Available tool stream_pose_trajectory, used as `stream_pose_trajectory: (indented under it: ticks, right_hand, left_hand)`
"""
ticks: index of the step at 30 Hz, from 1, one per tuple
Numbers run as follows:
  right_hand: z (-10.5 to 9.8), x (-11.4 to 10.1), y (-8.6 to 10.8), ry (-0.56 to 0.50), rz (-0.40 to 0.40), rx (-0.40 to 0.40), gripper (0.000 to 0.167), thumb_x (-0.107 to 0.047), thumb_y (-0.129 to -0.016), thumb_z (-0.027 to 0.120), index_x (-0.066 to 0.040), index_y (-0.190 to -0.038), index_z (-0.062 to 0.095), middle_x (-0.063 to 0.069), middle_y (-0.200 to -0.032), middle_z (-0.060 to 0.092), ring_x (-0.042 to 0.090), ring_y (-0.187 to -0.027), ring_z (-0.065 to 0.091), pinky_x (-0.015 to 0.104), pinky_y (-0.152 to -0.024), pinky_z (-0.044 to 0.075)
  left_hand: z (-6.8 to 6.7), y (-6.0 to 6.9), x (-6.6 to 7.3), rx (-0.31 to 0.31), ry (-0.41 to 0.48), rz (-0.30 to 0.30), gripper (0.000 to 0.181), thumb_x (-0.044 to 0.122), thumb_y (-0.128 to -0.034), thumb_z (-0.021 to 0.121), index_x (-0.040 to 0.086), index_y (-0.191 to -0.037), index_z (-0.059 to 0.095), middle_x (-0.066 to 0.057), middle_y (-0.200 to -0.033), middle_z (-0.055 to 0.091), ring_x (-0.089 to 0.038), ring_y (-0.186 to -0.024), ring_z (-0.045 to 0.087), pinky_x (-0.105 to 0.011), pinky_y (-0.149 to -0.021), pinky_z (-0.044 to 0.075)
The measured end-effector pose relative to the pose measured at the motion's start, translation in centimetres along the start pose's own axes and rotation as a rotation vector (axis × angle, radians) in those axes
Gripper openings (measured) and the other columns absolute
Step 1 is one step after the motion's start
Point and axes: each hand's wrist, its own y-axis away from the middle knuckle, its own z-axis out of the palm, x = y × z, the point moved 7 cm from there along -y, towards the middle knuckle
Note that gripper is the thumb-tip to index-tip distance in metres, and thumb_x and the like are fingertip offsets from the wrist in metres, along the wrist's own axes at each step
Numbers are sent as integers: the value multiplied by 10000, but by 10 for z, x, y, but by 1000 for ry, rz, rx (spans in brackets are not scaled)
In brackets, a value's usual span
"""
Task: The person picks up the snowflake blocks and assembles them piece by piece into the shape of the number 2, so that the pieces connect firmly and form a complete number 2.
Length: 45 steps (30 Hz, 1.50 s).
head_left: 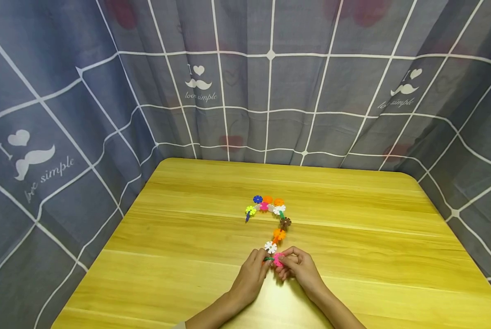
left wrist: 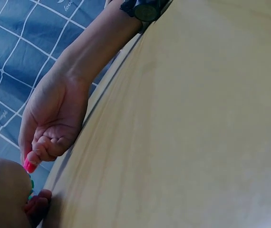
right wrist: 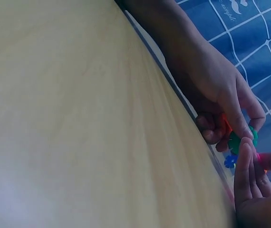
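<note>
A chain of notched, flower-shaped plastic discs curves across the table, with a white disc (head_left: 270, 247) near the hands. My left hand (head_left: 247, 276) pinches a green disc (right wrist: 236, 141); some orange shows by its fingers in the right wrist view. A pink disc (head_left: 277, 260) is held between the thumb and fingers of my right hand (head_left: 305, 273). The pink and green discs meet edge to edge, but fingers hide how far they are joined. In the left wrist view, the right hand (left wrist: 54, 118) has curled fingers around the pink disc.
Farther up the chain are an orange disc (head_left: 280, 234), a brown disc (head_left: 285, 222) and a yellow disc (head_left: 250, 210). A blue disc (head_left: 258, 199) lies at its far end. The wooden table (head_left: 179, 219) backs onto a grey checked curtain (head_left: 245, 82).
</note>
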Motion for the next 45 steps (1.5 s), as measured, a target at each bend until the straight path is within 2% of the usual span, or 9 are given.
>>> stream_pose_trajectory:
  ticks: [5, 13, 21, 24, 29, 32, 37, 40, 45]
  right_hand:
    - [3, 2, 1, -8, 11, -33, 257, -72, -887, 604, 133, -970, 473, 98, -685, 650, 146, -549, 609, 255, -531, 526]
    - [6, 1, 1, -13, 4, -86, 245, -61, -887, 601, 136, -967, 477, 110, -705, 650, 144, -560, 612, 254, -536, 529]
    - [2, -1, -2, 41, 26, -24, 298, -133, -902, 597, 115, -1026, 489, 137, -720, 646, 151, -553, 595, 255, -531, 517]
    - [-1, -1, -1, 52, 42, 4, 315, -136, -901, 601, 115, -1059, 497, 157, -736, 646, 159, -565, 600, 262, -540, 522]
    - [-3, -1, -1, 59, 49, 32, 326, -121, -898, 602, 117, -1088, 487, 184, -776, 645, 178, -605, 612, 284, -576, 534]
    - [-4, -2, -2, 57, 49, 36, 322, -117, -899, 601, 116, -1090, 485, 190, -777, 645, 179, -608, 613, 285, -579, 535]
    - [0, -1, -1, 26, 58, -10, 334, -124, -904, 595, 122, -1095, 477, 176, -794, 652, 175, -634, 621, 278, -600, 537]
    - [3, 1, -2, 1, 59, -28, 319, -107, -902, 593, 132, -1074, 472, 182, -800, 656, 175, -637, 629, 276, -604, 539]
    - [7, 3, -5, 9, 44, -41, 262, -58, -895, 588, 139, -1030, 480, 198, -788, 657, 179, -621, 640, 286, -598, 544]
  left_hand:
    - [0, 3, -1, -4, -1, -8, 60, 152, -962, 484, 93, -954, 483, 55, -816, 377, -6, -626, 347, -126, -509, 364]
    - [2, -1, -4, -63, 96, -72, 107, 219, -957, 475, 130, -897, 478, 87, -743, 392, 0, -625, 389, -144, -520, 379]
    - [-2, -4, -9, -73, 167, -107, 178, 299, -942, 513, 145, -1024, 480, 36, -903, 590, -31, -741, 525, -215, -654, 463]
    - [-5, 0, -11, -98, 206, -99, 244, 326, -939, 517, 143, -1092, 464, 15, -864, 617, -16, -678, 543, -199, -582, 473]
    - [-8, 10, -20, -219, 456, -149, 249, 221, -954, 512, 110, -1161, 427, -49, -648, 585, -70, -424, 503, -215, -375, 436]
    - [-12, 11, -22, -253, 629, -230, 223, 102, -970, 468, 28, -1169, 399, -170, -688, 603, -175, -436, 536, -311, -377, 470]
    - [-13, 11, -26, -247, 835, -364, 235, 30, -970, 437, -78, -1146, 325, -298, -757, 564, -174, -513, 555, -265, -442, 491]
    - [-7, 14, -34, -232, 896, -397, 250, 39, -963, 457, -77, -1111, 292, -245, -744, 567, -129, -515, 544, -183, -448, 453]
    - [-10, 15, -36, -181, 893, -383, 220, 8, -954, 461, -83, -1022, 273, -162, -725, 556, -111, -497, 531, -162, -434, 426]
